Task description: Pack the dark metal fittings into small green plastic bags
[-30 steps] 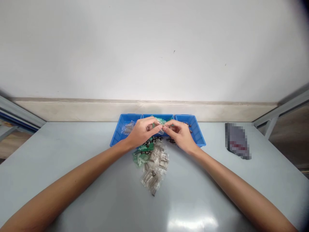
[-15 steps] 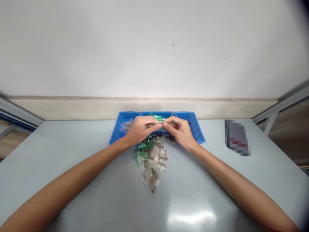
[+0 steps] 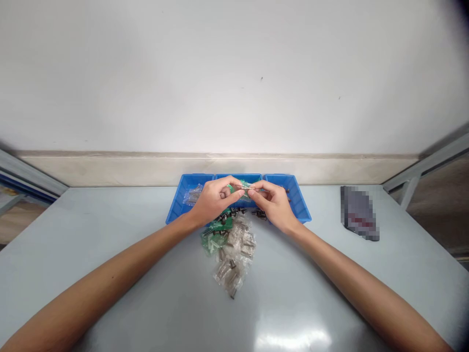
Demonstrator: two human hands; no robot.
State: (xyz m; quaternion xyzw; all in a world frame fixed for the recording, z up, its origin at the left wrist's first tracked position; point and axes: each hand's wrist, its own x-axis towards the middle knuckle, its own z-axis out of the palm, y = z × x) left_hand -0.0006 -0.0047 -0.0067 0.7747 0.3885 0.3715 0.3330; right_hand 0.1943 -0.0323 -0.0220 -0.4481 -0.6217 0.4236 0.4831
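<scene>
My left hand (image 3: 214, 198) and my right hand (image 3: 272, 200) meet over the middle blue bin (image 3: 238, 177). Pinched between their thumbs and fingertips is a small clear plastic bag (image 3: 245, 186); what it contains is too small to make out. Green plastic bags lie in the bin beneath, partly hidden by my fingers. Just below my hands on the table, clear plastic bags (image 3: 240, 237) of metal pieces lie heaped, with a green bag (image 3: 216, 237) at their left. Loose dark screws (image 3: 259, 214) sit near my right wrist.
The left blue bin (image 3: 179, 203) holds clear bags, and the right blue bin (image 3: 298, 200) has a few dark pieces inside. A blurred dark item (image 3: 359, 215) lies at the right on the grey table (image 3: 146, 313). A wall stands behind, with metal frames at both sides.
The whole view has shifted slightly, so the bins and table sit a little lower. My fingertips have drawn slightly apart on the small clear bag, both hands still pinching it.
</scene>
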